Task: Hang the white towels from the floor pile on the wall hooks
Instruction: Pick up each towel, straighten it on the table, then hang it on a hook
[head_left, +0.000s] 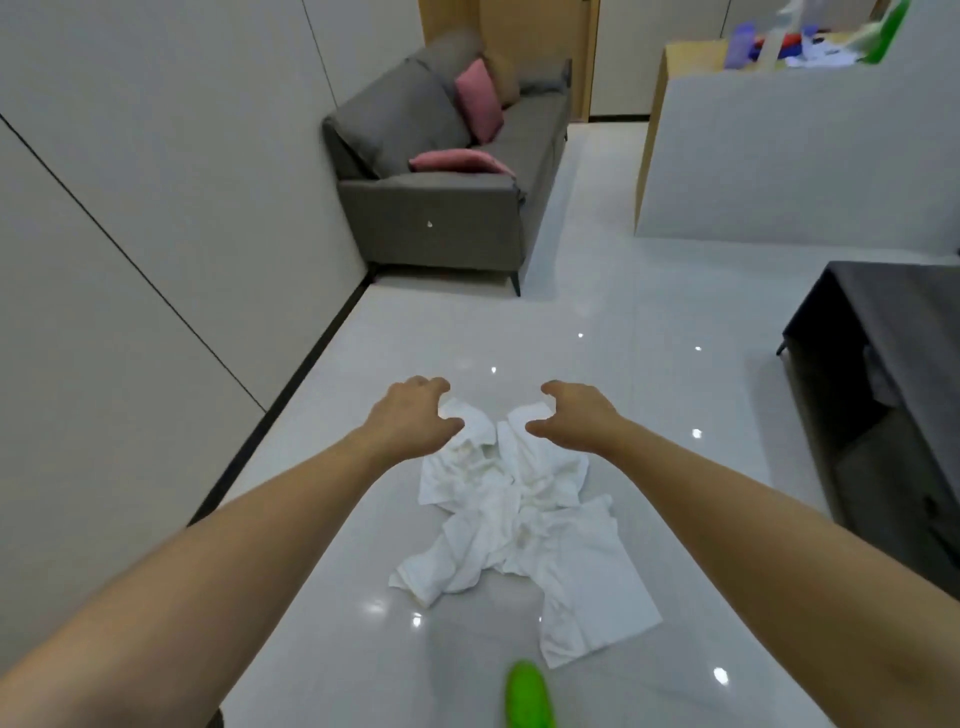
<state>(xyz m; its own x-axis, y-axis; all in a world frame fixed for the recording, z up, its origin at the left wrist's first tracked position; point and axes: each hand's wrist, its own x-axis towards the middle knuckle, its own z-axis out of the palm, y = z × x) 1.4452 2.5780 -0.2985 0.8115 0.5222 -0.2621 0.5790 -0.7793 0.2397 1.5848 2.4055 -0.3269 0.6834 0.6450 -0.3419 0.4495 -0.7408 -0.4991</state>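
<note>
The towels (511, 525) lie crumpled in one pile on the floor (649, 322), just beside the wall (130, 234). Both hands, left (413, 415) and right (574, 418), hover over the pile's far edge, fingers loosely curled and empty, probably to gather one towel. No hooks show.

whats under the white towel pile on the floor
The white towel pile lies on the glossy light floor, which shows all around it. Whatever lies directly beneath the crumpled cloth is covered. Both hands, left hand and right hand, hover over its far edge.
</note>
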